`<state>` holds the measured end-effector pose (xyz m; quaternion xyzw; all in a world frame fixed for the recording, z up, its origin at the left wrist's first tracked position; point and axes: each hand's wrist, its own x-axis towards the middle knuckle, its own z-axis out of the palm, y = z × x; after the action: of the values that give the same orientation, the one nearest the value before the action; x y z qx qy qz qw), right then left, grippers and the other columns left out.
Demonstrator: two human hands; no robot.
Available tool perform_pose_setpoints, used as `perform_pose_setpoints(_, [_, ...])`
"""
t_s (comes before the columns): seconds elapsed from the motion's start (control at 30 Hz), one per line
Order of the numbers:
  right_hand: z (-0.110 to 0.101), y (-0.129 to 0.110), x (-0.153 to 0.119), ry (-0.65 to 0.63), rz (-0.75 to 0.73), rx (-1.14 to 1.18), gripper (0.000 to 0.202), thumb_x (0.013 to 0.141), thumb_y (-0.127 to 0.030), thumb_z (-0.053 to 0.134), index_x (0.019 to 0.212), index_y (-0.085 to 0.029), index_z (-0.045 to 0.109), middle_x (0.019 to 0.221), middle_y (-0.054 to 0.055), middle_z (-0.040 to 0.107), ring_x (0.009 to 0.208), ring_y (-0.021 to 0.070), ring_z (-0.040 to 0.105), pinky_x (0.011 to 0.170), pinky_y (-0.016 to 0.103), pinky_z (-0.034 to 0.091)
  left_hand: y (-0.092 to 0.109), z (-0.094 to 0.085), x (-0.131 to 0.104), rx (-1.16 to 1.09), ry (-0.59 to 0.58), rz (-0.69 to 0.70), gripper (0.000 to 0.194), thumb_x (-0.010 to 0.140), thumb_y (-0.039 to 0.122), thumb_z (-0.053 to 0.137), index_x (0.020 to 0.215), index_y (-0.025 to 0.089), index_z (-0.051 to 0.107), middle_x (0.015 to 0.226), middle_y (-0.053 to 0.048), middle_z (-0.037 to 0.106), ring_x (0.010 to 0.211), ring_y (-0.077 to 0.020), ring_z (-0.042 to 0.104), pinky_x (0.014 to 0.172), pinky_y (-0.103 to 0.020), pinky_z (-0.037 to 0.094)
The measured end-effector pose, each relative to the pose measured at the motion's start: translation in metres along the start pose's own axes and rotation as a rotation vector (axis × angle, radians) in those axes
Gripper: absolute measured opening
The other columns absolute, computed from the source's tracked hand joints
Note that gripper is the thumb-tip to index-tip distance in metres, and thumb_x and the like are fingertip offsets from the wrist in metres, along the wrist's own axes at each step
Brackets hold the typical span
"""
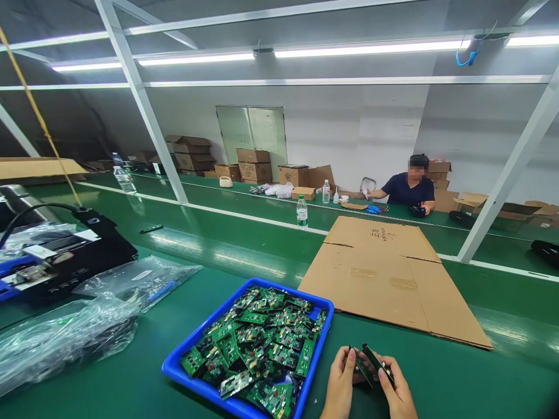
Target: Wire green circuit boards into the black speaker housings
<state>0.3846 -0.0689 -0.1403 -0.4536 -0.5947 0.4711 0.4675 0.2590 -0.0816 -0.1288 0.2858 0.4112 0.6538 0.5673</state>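
Just right of the blue tray (177,362), both my hands are raised over the green table. My left hand (342,381) is closed on a dark green circuit board (361,368), pinched between thumb and fingers. A second circuit board (378,365) is gripped in my right hand (396,391). The two boards are tilted and close together, seen nearly edge-on; whether they touch I cannot tell. Many green circuit boards (253,343) lie in a loose heap inside the tray.
Flattened cardboard (375,273) lies beyond my hands. Clear plastic bags (96,317) and a black device (94,250) are at the left. A green-capped bottle (301,212) stands farther back. Across the bench sits a person (408,187), with cardboard boxes (254,169) along the wall.
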Motion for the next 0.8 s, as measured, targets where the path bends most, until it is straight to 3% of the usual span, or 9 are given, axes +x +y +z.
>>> perform_pose_setpoints(0.13, [0.005, -0.003, -0.002, 0.024, -0.007, -0.026, 0.039, 0.075, -0.059, 0.050, 0.085, -0.022, 0.059, 0.092, 0.003, 0.065, 0.080, 0.0191, 0.060, 0.073, 0.024, 0.047, -0.004, -0.001, 0.003, -0.015, 0.015, 0.005, 0.044, 0.066, 0.060, 0.057, 0.073, 0.017, 0.053, 0.075, -0.004, 0.064, 0.079, -0.0211, 0.061, 0.063, -0.029, 0.050])
perform_pose_setpoints(0.3, [0.008, -0.006, -0.003, 0.019, -0.013, 0.035, 0.041, 0.076, -0.060, 0.047, 0.085, -0.022, 0.058, 0.102, 0.005, 0.064, 0.093, 0.0215, 0.058, 0.081, 0.026, 0.046, 0.001, 0.000, 0.000, -0.028, 0.002, -0.008, 0.043, 0.065, 0.059, 0.058, 0.072, 0.017, 0.052, 0.075, -0.004, 0.064, 0.079, -0.0213, 0.062, 0.063, -0.030, 0.051])
perform_pose_setpoints(0.57, [-0.006, -0.003, 0.003, -0.169, 0.002, -0.006, 0.040, 0.079, -0.056, 0.047, 0.095, -0.022, 0.059, 0.102, 0.006, 0.063, 0.094, 0.0212, 0.058, 0.082, 0.026, 0.046, 0.001, -0.001, 0.002, -0.034, 0.002, -0.030, 0.043, 0.065, 0.060, 0.057, 0.070, 0.018, 0.050, 0.074, -0.003, 0.064, 0.078, -0.0201, 0.062, 0.063, -0.029, 0.050])
perform_pose_setpoints(0.8, [-0.009, 0.007, 0.006, -0.170, 0.016, -0.072, 0.040, 0.080, -0.056, 0.045, 0.093, -0.021, 0.058, 0.094, 0.004, 0.063, 0.083, 0.0188, 0.059, 0.074, 0.023, 0.046, 0.001, -0.003, 0.002, 0.017, -0.003, -0.046, 0.047, 0.066, 0.064, 0.053, 0.073, 0.018, 0.049, 0.076, -0.005, 0.064, 0.076, -0.0208, 0.063, 0.061, -0.030, 0.050])
